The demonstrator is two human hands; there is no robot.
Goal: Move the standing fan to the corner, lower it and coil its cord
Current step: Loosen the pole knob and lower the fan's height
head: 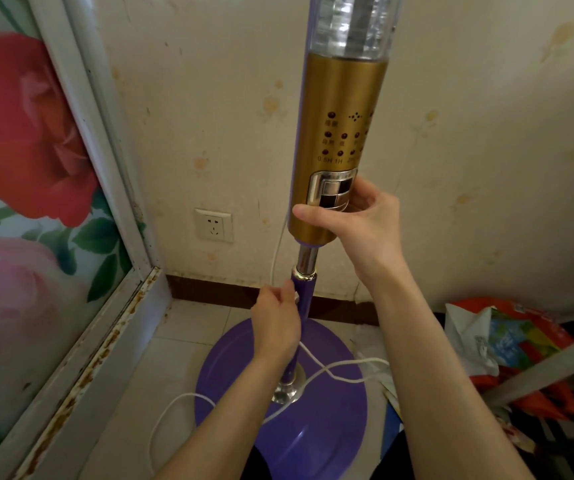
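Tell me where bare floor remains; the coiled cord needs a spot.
Bare tiles lie between the rusty door frame, the skirting and the purple base. Right of the base is crowded: papers and a colourful bag. Loose cord already crosses the near-left tiles.

One standing fan point(339, 133) fills the centre of the frame, with one purple base point(313, 427) and one white cord point(341, 370). Two hands: left hand point(275, 320), right hand point(365, 220). One wall socket point(213, 225) at centre left, one colourful bag point(507, 344) at lower right.
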